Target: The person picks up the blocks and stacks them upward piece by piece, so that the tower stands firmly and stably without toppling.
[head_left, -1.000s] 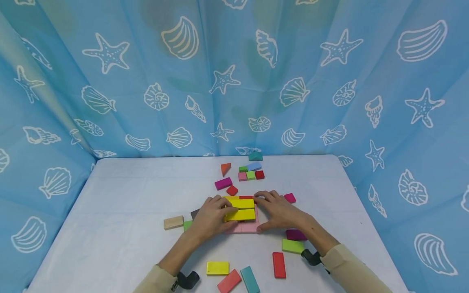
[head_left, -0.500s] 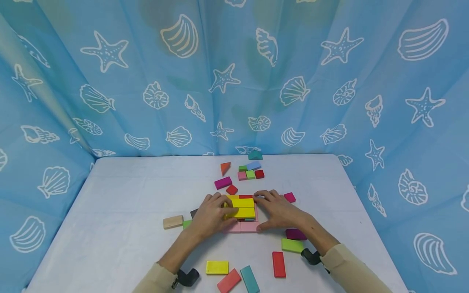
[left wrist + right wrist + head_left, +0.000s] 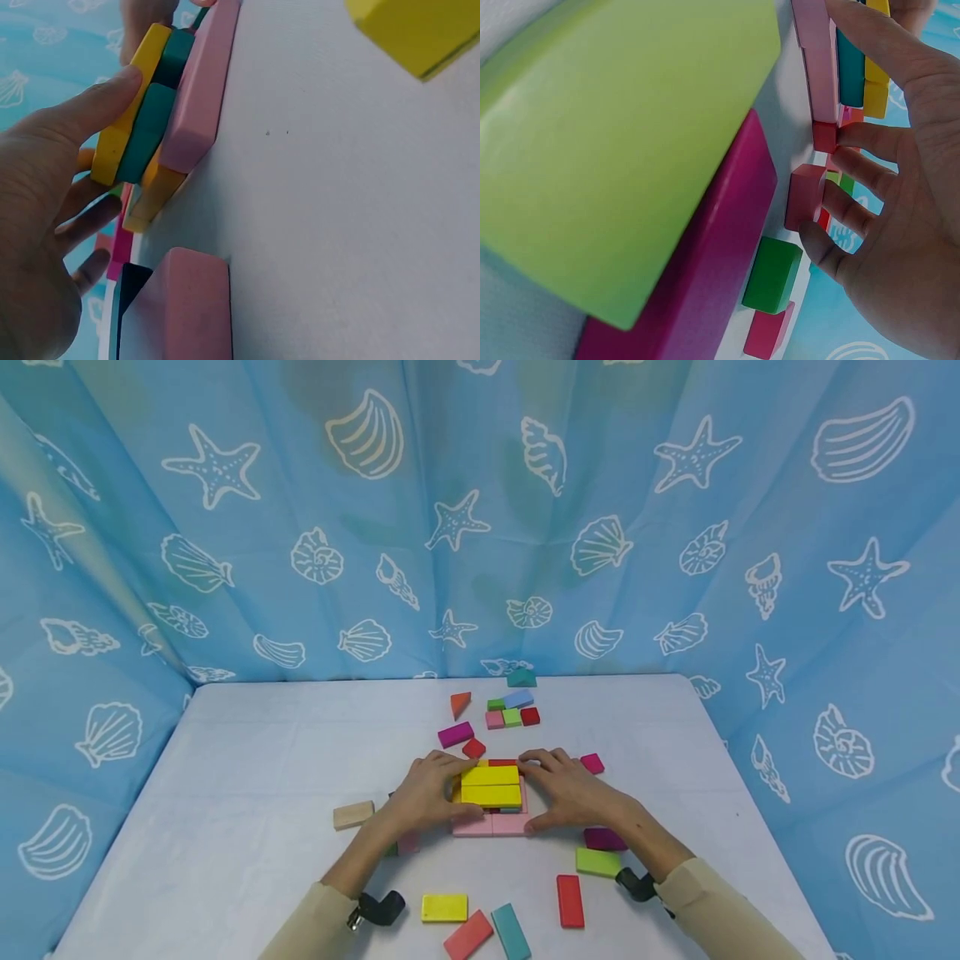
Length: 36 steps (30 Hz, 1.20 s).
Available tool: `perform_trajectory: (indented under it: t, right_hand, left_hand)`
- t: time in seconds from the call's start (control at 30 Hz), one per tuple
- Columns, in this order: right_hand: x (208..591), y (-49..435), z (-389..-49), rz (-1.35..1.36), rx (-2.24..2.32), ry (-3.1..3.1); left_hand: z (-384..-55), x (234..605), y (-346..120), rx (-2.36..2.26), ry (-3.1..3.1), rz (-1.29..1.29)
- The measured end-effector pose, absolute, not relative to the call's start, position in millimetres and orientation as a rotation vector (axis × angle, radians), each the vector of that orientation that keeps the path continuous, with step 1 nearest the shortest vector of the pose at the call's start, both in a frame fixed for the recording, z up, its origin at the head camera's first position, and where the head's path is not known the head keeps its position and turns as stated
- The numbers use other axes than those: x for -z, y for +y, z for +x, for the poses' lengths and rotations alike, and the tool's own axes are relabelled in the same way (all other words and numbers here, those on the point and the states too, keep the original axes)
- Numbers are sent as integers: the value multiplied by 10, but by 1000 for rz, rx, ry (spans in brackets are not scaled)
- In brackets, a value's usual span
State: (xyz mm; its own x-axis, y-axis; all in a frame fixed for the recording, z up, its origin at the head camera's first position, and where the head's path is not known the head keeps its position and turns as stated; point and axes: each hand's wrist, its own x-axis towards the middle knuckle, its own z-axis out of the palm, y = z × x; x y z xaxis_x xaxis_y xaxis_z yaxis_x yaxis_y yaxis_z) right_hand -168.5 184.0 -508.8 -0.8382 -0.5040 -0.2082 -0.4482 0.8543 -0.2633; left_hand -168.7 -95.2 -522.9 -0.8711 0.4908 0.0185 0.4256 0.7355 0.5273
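Note:
Two yellow blocks (image 3: 491, 795) lie side by side on top of a low stack of toy blocks. My left hand (image 3: 431, 791) holds them at their left end, index finger on the far side and thumb on the near side. In the left wrist view the thumb presses the yellow edge, above teal blocks (image 3: 148, 124) and a pink block (image 3: 199, 97). My right hand (image 3: 566, 789) spans the stack's right end with spread fingers, thumb beside the front pink block (image 3: 510, 825). Its index finger touches a small red block (image 3: 825, 137) in the right wrist view.
Loose blocks lie nearer me: yellow (image 3: 445, 908), coral (image 3: 468, 935), teal (image 3: 512, 932), red (image 3: 570, 902), lime (image 3: 598, 862) and purple (image 3: 604, 839). A wooden block (image 3: 353, 815) sits left. Several small blocks, including a magenta one (image 3: 455, 735), are behind the stack.
My left fingers have moved off the yellow blocks' top to their left end. The yellow blocks sit slightly farther back and closer together. My right hand has barely moved.

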Motion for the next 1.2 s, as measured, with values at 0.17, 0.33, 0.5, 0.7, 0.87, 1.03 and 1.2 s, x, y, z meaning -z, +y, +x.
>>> perform_trajectory:
  t: [0.17, 0.33, 0.5, 0.7, 0.87, 1.03, 1.2]
  right_hand:
    - [5094, 1843, -1693, -722, 295, 2767]
    - [5100, 1852, -1682, -732, 309, 2757]
    - [5096, 1850, -1671, -728, 318, 2753]
    - [5101, 1841, -1672, -697, 314, 2748]
    - [5108, 1841, -1670, -706, 331, 2744]
    - [5113, 1844, -1678, -726, 331, 2744]
    - [5099, 1851, -1698, -728, 342, 2747]
  left_hand:
    - [-1696, 5230, -956, -831, 2793, 749]
    - [-1713, 5229, -975, -837, 2789, 753]
    - [-1861, 5211, -1011, -1007, 2825, 629]
    - [-2191, 5231, -1023, -1146, 2910, 431]
    - [-2347, 5305, -990, -1015, 2913, 343]
    - [-2404, 5357, -969, -909, 2930, 343]
    - [-2413, 5325, -943, -908, 2957, 348]
